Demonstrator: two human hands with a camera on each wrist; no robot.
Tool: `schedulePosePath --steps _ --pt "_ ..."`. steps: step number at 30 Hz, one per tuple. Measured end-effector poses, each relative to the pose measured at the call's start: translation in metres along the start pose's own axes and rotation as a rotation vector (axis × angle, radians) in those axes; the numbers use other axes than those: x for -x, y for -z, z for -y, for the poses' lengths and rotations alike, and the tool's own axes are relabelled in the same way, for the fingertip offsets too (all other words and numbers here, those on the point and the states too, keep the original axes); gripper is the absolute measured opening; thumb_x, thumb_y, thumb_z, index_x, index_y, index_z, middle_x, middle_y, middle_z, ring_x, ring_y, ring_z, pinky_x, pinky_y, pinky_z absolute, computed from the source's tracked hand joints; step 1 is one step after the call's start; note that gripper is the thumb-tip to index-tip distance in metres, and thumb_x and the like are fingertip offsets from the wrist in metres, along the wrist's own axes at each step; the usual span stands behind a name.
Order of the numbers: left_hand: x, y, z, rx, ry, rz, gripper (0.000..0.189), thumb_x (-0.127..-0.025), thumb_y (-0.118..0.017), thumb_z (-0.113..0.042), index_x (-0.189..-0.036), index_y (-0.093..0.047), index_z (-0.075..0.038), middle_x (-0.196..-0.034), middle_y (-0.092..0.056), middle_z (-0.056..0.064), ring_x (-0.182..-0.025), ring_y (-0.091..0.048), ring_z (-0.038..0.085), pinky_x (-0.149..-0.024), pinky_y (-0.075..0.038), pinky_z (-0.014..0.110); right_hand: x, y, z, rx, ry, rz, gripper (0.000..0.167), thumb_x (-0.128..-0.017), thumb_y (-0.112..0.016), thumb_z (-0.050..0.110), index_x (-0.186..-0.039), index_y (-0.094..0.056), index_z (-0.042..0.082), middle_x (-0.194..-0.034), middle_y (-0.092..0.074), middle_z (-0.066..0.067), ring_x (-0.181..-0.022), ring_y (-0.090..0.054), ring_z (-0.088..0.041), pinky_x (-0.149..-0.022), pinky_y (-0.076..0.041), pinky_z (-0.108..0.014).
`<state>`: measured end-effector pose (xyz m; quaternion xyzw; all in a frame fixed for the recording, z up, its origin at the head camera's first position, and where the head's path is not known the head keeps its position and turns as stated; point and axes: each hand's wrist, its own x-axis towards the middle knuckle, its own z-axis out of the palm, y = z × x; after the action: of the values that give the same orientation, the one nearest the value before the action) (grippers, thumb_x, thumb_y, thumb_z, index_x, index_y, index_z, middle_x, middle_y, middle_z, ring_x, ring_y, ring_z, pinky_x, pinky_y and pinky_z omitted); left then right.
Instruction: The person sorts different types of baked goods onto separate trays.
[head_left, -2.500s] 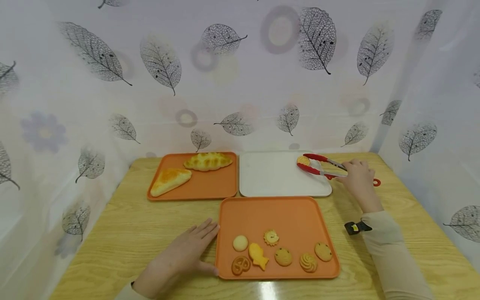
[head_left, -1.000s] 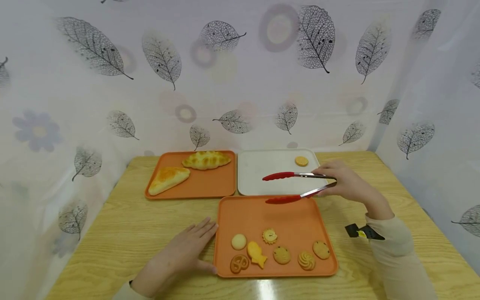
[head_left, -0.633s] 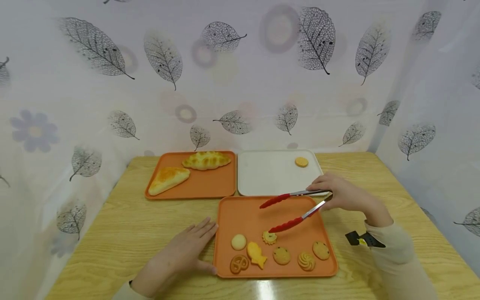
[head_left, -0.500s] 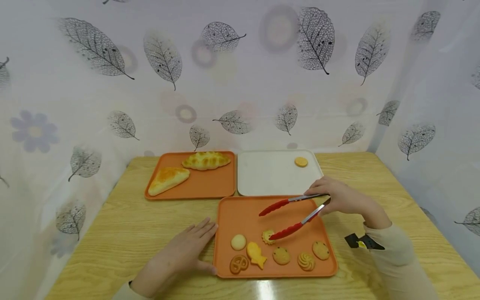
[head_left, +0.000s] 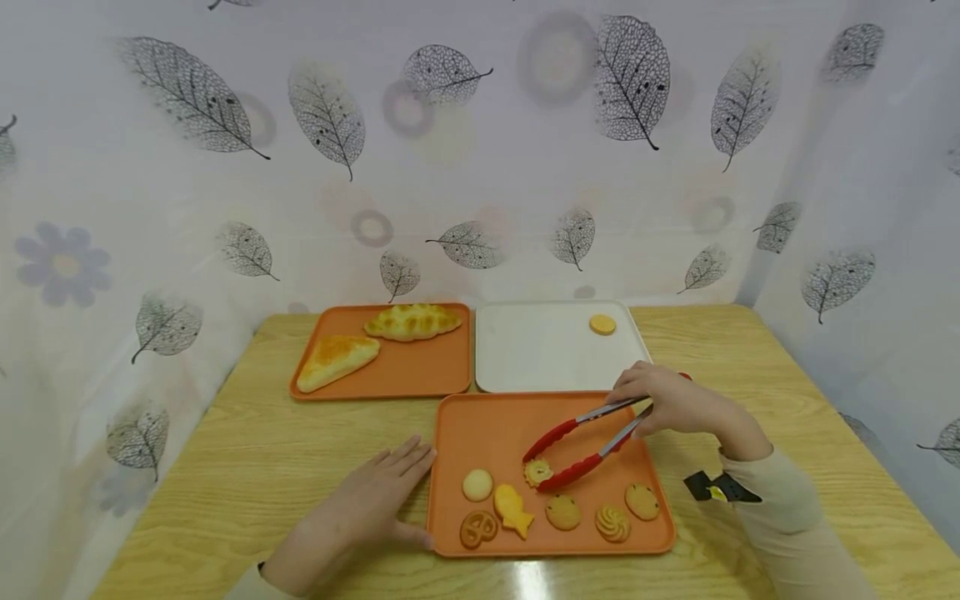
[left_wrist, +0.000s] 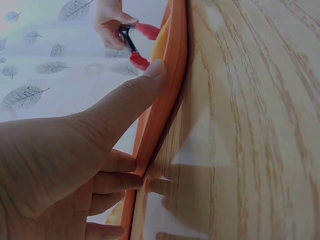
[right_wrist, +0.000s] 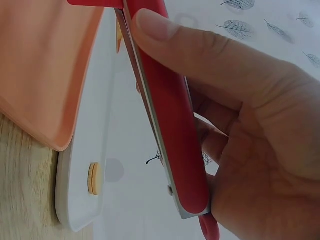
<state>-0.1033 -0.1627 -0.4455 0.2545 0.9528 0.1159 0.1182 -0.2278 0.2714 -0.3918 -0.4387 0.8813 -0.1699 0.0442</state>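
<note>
My right hand (head_left: 670, 402) grips a pair of red-tipped tongs (head_left: 573, 473) over the front orange tray (head_left: 480, 425). In the head view the tongs' two tips stand on either side of a small scalloped cookie (head_left: 537, 472). The right wrist view shows my thumb along the tongs' red handle (right_wrist: 172, 110), with the fingers curled round the far side. My left hand (head_left: 371, 500) lies with fingers straight against the left edge of that tray; its thumb touches the rim (left_wrist: 167, 85) in the left wrist view.
Several other cookies, including a pretzel (head_left: 478, 528) and a fish-shaped one (head_left: 513, 510), lie along the tray's front. Behind are a white tray (head_left: 547, 358) with one round cookie (head_left: 602, 324) and an orange tray (head_left: 427, 375) bearing a triangular bread (head_left: 337, 362) and a braided bread (head_left: 413, 322).
The tongs left the round cookie on the white tray, then moved down and left over the front tray. Their tips came around the scalloped cookie. The left hand stayed put.
</note>
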Motion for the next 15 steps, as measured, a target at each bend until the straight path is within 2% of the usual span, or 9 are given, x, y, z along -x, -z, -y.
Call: schedulePosePath --steps 9,15 --pt "0.0006 0.001 0.0008 -0.002 0.012 0.014 0.113 -0.069 -0.062 -0.077 -0.153 -0.03 -0.008 -0.16 -0.03 0.009 -0.151 -0.021 0.028 -0.12 -0.025 0.053 0.001 -0.0012 -0.0001 0.028 0.015 -0.028 0.04 -0.071 -0.086 0.022 -0.109 -0.074 0.015 -0.101 -0.065 0.004 -0.089 -0.052 -0.011 -0.072 -0.047 -0.028" --pt "0.0013 0.0012 0.0008 0.008 0.007 0.016 0.114 -0.069 -0.061 -0.078 -0.153 -0.03 -0.008 -0.16 -0.029 0.009 -0.151 -0.021 0.028 -0.12 -0.025 0.053 0.0017 0.0018 -0.0008 0.058 -0.001 -0.068 0.041 -0.071 -0.086 0.02 -0.11 -0.074 0.013 -0.102 -0.066 0.004 -0.092 -0.053 -0.013 -0.075 -0.049 -0.03"
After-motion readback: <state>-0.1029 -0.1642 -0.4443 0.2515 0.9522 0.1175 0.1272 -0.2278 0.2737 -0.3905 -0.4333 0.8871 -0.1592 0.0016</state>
